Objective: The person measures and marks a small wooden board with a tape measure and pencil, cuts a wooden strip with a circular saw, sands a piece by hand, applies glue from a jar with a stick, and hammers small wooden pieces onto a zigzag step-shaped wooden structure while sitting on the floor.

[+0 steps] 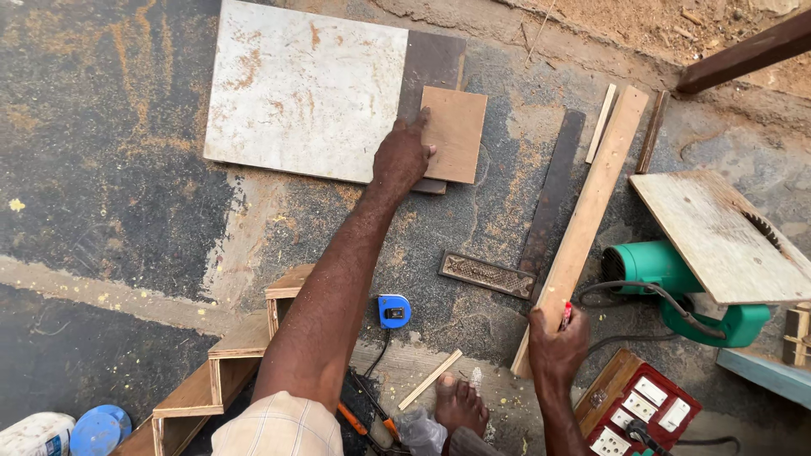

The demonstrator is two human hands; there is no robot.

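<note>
The small plywood square (pixel 456 133) lay far on the concrete floor (pixel 110 169), overlapping a dark board beside a large white panel (pixel 300 89). The left hand (pixel 402 156) pressed its edge, grip flat and apart; a firmer pinch looked wiser. The right hand (pixel 557 344), grip clamped on a red pencil (pixel 565 315), rested by a long batten (pixel 587 215).

floor (pixel 110 127): dark rough ground, sawdust-streaked | beyond white board (pixel 300 89): sandy dirt (pixel 642 25) | light: even daylight | right of board: green saw (pixel 676 279)
</note>
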